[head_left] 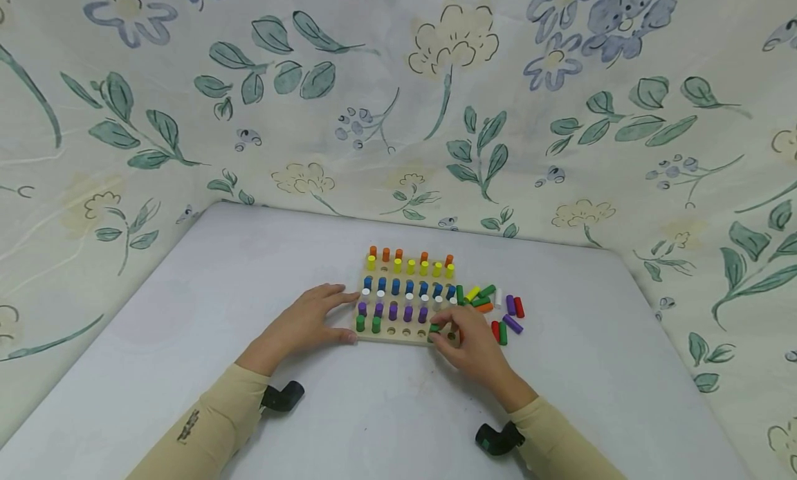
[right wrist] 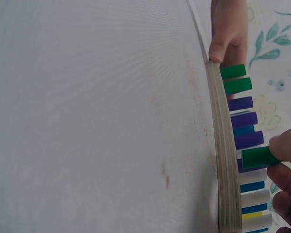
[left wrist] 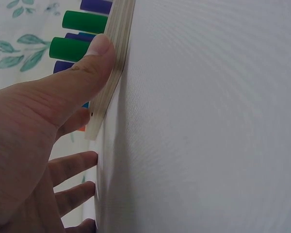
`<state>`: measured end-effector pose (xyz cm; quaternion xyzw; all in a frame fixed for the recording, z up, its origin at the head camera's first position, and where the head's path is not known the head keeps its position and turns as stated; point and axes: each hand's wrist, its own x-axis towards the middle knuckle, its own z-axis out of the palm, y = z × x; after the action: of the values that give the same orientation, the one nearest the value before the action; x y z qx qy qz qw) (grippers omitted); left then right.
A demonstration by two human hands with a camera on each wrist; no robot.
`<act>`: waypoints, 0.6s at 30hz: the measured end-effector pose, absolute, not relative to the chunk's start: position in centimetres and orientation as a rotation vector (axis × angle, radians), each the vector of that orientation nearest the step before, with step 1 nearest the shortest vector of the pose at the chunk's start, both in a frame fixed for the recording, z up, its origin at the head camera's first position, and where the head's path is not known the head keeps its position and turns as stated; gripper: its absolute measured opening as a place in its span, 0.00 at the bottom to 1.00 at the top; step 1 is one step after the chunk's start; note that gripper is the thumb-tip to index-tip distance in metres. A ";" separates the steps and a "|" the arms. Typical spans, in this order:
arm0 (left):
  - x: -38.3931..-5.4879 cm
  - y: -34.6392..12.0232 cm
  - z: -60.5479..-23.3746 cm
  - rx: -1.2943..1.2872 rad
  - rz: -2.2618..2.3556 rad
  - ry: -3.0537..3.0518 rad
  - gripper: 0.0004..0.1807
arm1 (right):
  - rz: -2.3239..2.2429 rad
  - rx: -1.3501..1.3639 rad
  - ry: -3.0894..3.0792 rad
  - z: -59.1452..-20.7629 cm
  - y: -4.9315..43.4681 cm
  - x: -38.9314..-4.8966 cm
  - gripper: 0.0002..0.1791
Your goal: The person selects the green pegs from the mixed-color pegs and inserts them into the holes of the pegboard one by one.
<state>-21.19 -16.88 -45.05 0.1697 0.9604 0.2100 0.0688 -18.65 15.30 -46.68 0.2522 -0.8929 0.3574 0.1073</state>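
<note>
A wooden pegboard [head_left: 406, 335] lies on the table with rows of orange, yellow, blue, white, purple and green pegs. My right hand [head_left: 471, 345] pinches a green peg [right wrist: 258, 158] between thumb and fingertips, over the right part of the front row. Two green pegs [head_left: 376, 324] stand at the left end of that row, with bare holes to their right. At the board's left side rests my left hand [head_left: 309, 319], its thumb against the near corner and its fingers spread along the edge. In the left wrist view that thumb [left wrist: 89, 73] lies beside a green peg [left wrist: 70, 49].
Loose pegs lie right of the board, among them a yellow peg [head_left: 473, 293], a red peg [head_left: 519, 307] and a purple peg [head_left: 513, 324]. Black camera mounts [head_left: 283, 397] sit at both wrists. Flowered cloth [head_left: 398, 120] hangs behind the white table [head_left: 373, 411].
</note>
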 end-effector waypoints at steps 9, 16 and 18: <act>-21.2 -16.9 -45.0 0.502 0.634 2.888 0.47 | 1.055 0.742 -2.610 -46.8 14.9 -18.7 0.14; -21.2 -16.9 -45.1 0.497 0.638 2.881 0.47 | 1.045 0.719 -2.637 -46.7 14.4 -18.9 0.14; -21.2 -16.9 -45.1 0.500 0.641 2.882 0.47 | 1.064 0.723 -2.636 -46.7 14.3 -18.9 0.14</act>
<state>-21.24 -16.90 -45.11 0.1667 0.9598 0.2136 0.0735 -18.92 14.25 -46.65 0.2453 -0.8938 0.3608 0.1041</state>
